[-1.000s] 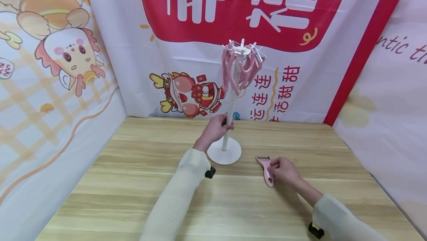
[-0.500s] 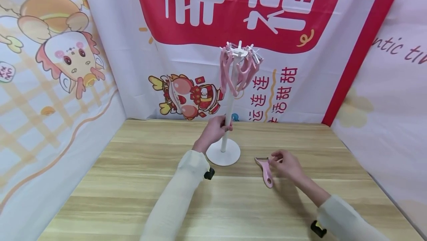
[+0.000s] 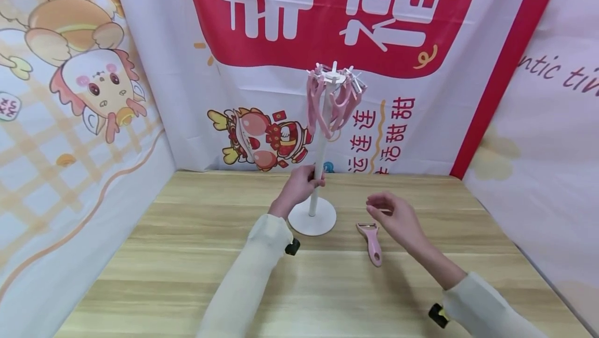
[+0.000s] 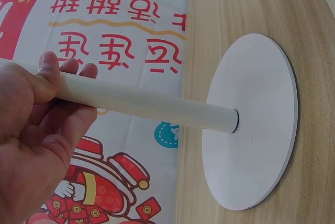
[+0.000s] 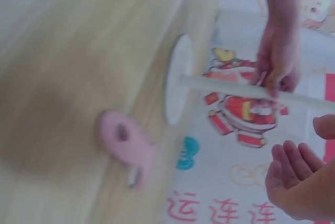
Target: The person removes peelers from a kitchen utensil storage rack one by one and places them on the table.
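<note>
A white stand with a round base (image 3: pixel 299 223) and an upright pole (image 3: pixel 320 153) rises from the wooden table. My left hand (image 3: pixel 297 186) grips the pole at its lower part; the left wrist view shows the thumb and fingers curled round it. From the arms at the top hang several pink things with metal bits (image 3: pixel 313 101). To the right of the base lies a pink peeler (image 3: pixel 373 244), blade end away from me. My right hand (image 3: pixel 400 221) is raised beyond and right of the peeler, fingers loosely bent and holding nothing. In the right wrist view, this hand (image 5: pixel 309 182) appears apart from the pole.
A printed cloth (image 3: pixel 421 135) with red lettering hangs close behind the stand. Other printed cloths wall in the left side (image 3: pixel 135 177) and the right side (image 3: pixel 529 187). The wooden table top (image 3: pixel 187 255) spreads out in front of the stand.
My right hand has let go of the peeler and lifted up and away from it. The peeler stays on the table. My left hand keeps its hold on the pole.
</note>
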